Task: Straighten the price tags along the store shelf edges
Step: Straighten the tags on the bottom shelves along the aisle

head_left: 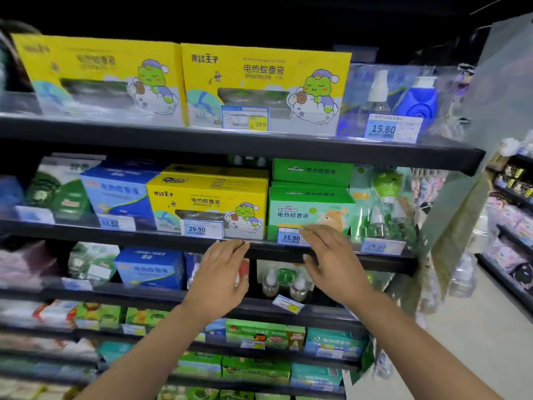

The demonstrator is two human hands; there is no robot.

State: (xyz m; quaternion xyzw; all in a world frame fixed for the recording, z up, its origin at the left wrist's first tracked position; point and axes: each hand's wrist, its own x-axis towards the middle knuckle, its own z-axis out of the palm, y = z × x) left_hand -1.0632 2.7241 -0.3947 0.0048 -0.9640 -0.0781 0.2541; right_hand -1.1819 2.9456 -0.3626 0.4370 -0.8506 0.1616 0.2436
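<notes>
Right now both hands reach for the black metal shelf edge (161, 236): the right hand (331, 256), fingers straight, touches the blue-and-white 35.90 price tag (289, 235), whose long axis runs along the edge; the left hand (222, 277), loosely open, hovers just leftward, holding nothing.

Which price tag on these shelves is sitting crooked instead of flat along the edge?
The small tag on the third shelf down, below the right hand. It is visibly tilted, while the 29.90 tag and 15.80 tag sit about level.
</notes>
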